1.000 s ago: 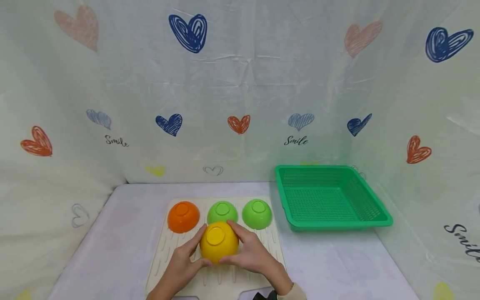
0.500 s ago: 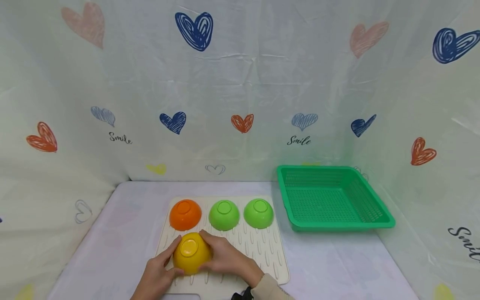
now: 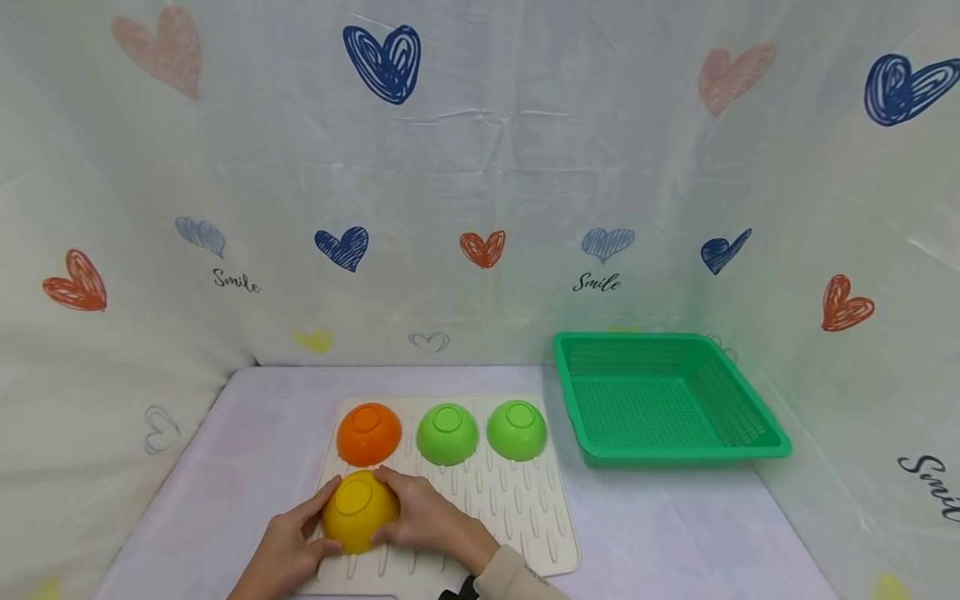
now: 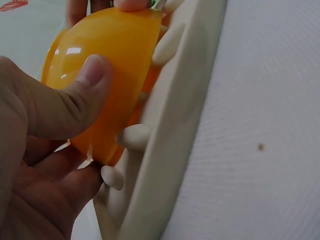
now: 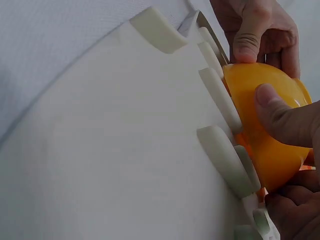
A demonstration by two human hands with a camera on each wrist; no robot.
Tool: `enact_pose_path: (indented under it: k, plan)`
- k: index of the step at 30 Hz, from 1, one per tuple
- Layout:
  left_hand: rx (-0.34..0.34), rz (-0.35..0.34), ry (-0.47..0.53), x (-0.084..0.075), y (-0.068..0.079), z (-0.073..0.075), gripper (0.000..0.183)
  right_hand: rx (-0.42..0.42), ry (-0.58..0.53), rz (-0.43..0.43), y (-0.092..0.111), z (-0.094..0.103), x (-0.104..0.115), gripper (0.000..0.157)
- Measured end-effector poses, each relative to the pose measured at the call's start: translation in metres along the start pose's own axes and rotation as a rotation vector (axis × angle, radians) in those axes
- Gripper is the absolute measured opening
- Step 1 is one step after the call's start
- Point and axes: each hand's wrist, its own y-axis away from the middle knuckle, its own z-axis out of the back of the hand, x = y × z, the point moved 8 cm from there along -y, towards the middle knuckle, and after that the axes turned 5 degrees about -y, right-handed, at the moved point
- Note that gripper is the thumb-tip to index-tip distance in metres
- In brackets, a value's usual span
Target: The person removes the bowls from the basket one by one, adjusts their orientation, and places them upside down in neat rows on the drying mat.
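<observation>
A yellow bowl (image 3: 358, 521) is upside down at the front left of a cream drying mat (image 3: 517, 517) with raised ridges. My left hand (image 3: 288, 542) grips its left side, thumb on the near wall and fingers round the far side. From the right, my right hand (image 3: 431, 517) holds it the same way. In the left wrist view the bowl (image 4: 115, 65) has its rim right at the ridges of the mat (image 4: 175, 125). Both thumbs press the wall in the wrist views. Behind it an orange bowl (image 3: 367, 442) stands inverted.
Two green bowls (image 3: 447, 442) lie upside down along the back of the mat, right of the orange one. A green plastic basket (image 3: 675, 408) sits at the back right of the white-covered table (image 3: 645, 533). A sheet printed with hearts (image 3: 420, 175) hangs behind and at both sides.
Both hands have carried the yellow bowl left and toward the person, from in front of the middle green bowl to in front of the orange one. The other bowls stay put.
</observation>
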Motion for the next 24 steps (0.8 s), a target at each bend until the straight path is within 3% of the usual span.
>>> enact_pose_path:
  k: [6, 16, 24]
  plan:
    - [0.052, 0.026, 0.036, 0.0029, -0.0029, -0.0024, 0.091, 0.002, 0.004, -0.009, 0.0018, 0.0008, -0.0027, 0.081]
    - [-0.006, 0.031, 0.031, 0.0021, -0.0045, -0.0057, 0.087, -0.017, -0.032, -0.03, 0.0074, 0.0035, -0.0096, 0.081]
    - [-0.007, -0.005, -0.024, -0.0057, -0.0057, 0.0039, 0.088, -0.022, -0.057, -0.034, 0.0051, 0.0018, -0.0074, 0.081]
